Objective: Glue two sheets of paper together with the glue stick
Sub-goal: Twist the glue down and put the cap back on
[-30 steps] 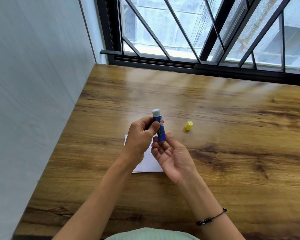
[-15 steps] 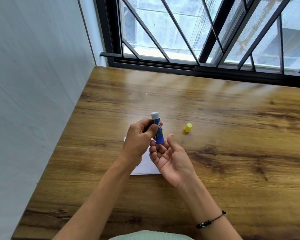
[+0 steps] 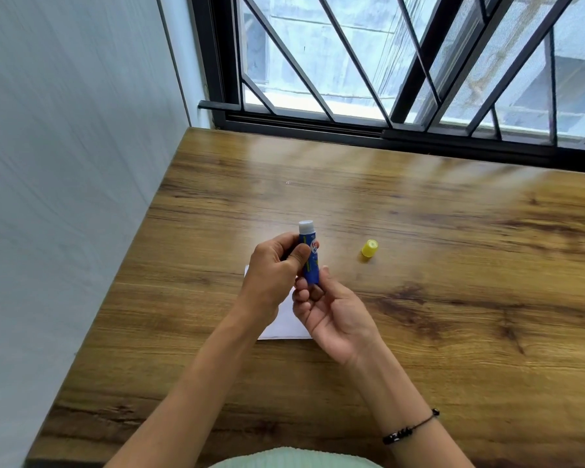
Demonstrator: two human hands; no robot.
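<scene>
The left hand (image 3: 276, 265) holds the blue plastic glue stick (image 3: 309, 255) upright in a curled grip above the white paper sheets (image 3: 284, 324), while the right hand's (image 3: 331, 312) fingertips pinch its base, likely to twist glue up. Its small yellow cap (image 3: 369, 248) sits aside on the wooden surface (image 3: 453, 298), leaving the tip bare.

Bare forearms, one thin wristband, a pale green top

A thin black cord bracelet with dark beads (image 3: 410, 428) circles the right wrist at lower right; a ribbed pale green knit garment (image 3: 294, 459) shows at the bottom edge.
</scene>
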